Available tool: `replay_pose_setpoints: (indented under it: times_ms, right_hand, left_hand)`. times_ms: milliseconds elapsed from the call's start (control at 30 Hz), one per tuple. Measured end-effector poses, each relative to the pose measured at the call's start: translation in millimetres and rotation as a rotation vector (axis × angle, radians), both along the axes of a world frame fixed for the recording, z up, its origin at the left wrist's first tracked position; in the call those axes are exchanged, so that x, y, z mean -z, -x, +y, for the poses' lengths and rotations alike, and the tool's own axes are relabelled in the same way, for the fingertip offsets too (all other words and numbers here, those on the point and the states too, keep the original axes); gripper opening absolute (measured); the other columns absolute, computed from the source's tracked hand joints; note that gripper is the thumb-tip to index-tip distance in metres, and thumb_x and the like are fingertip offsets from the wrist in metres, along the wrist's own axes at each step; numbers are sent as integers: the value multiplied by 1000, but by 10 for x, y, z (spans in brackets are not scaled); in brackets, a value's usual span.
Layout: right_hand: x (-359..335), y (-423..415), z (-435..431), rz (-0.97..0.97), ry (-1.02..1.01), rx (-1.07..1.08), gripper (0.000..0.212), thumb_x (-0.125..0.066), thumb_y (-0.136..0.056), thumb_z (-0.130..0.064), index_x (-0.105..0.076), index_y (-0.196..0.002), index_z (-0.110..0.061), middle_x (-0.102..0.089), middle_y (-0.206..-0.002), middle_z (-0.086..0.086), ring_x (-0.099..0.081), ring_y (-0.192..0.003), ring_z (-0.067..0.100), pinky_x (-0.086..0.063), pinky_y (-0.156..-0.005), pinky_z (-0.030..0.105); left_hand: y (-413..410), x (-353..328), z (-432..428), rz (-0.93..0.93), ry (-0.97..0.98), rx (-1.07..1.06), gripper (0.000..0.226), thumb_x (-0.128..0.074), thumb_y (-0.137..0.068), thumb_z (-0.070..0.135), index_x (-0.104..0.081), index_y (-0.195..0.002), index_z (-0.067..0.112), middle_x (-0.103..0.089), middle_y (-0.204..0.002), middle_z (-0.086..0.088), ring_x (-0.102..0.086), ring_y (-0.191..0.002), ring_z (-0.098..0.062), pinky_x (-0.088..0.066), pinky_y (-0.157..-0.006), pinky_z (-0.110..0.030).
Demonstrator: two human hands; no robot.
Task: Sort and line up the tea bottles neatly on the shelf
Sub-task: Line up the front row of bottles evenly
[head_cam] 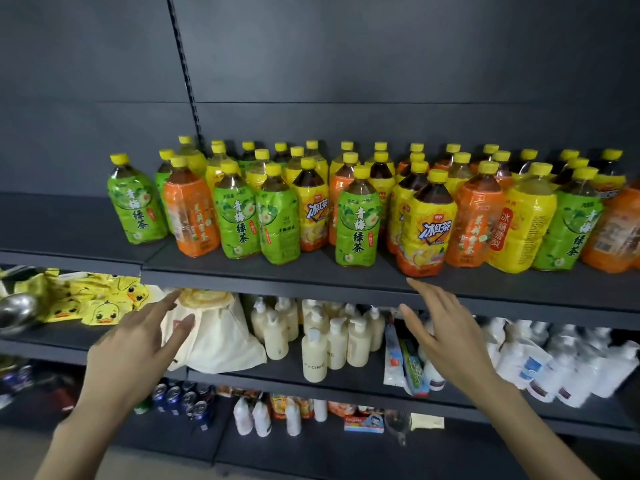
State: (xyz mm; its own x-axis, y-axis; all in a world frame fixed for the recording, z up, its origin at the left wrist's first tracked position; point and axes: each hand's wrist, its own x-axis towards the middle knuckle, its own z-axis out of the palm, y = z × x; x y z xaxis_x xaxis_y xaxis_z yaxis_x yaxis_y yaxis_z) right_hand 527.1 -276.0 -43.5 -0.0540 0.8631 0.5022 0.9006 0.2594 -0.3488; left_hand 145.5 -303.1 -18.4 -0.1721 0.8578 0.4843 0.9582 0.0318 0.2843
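the tea bottles stand on the shelf, green, orange and yellow labels mixed, the rows uneven, so the sorting looks hardly begun. below the shelf edge, the left hand and the right hand are apart, fingers straight, holding nothing.

Shelf bare left of tea bottles; bottles packed, gaps tight.

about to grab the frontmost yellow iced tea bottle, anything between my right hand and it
Nothing visible. The right hand is open at the shelf edge, and the yellow iced tea bottle stands at the front, with only bare shelf between them.
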Motion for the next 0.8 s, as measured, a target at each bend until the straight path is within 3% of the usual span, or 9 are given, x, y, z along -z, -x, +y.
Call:
replay_pose_setpoints:
  times_ms: [133, 367, 633, 800]
  right_hand:
    - [36, 378, 69, 2, 2, -7, 65, -25, -92, -61, -44, -139, -20, -55, -131, -2, -50, -120, 20, -43, -91, 36]
    - [124, 1452, 291, -113, 266, -7, 66, -26, -94, -57, -9, -150, -27, -22, -154, -7, -25, -139, 14, -30, -107, 32]
    - [22, 2716, 423, -48, 147, 19, 59, -28, -95, -56, -26, -147, -28, -40, -145, -9, -38, -131, 13, -35, -96, 28]
    - [44, 3346, 598, -39, 175, -16, 82, -4, -81, -76, -23, -147, -32, -36, -146, -12, -35, -132, 11, -37, -97, 30]
  left_hand:
    - [399, 46, 14, -8, 48, -15, 55, -45, -84, 52, -55, -130, 23, -65, -110, -7, -60, -99, -36, -46, -66, -42]
    - [1497, 21, 176, 19, 107, -20, 58, -46, -86, 53, -48, -137, 24, -62, -118, -6, -59, -106, -33, -48, -70, -43]
    - [2550, 56, 370, 11, 82, 30, 59, -42, -83, 55, -54, -131, 22, -63, -119, -3, -60, -104, -31, -51, -70, -43]
    - [2993, 183, 574, -28, 129, 47, 56, -42, -87, 55, -48, -135, 27, -61, -124, -1, -59, -106, -28, -50, -75, -41]
